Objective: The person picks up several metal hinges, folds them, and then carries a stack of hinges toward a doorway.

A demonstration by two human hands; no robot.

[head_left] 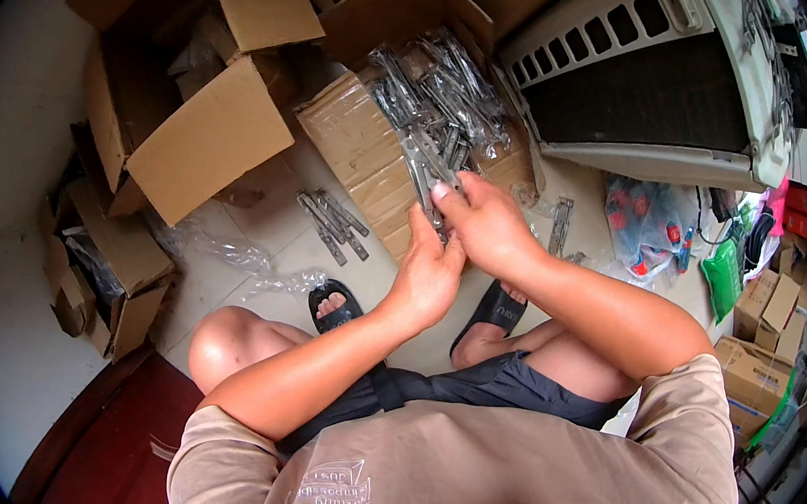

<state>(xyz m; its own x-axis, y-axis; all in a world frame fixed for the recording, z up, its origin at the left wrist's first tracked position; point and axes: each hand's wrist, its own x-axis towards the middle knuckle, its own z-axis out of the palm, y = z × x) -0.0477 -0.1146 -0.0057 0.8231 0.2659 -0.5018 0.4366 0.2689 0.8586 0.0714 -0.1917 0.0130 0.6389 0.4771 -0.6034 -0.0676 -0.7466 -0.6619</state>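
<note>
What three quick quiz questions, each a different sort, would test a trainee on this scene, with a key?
1. True or false: both hands hold the metal tool together.
2. Where do the bagged tools lie? A) in an open carton B) on the red cabinet C) on the white unit
3. Fill in: a few loose tools lie on the ____, left of the hands.

Key
1. True: the left hand and right hand meet on it, above the sandals.
2. A: they fill the carton ahead of the person.
3. Floor.
</note>
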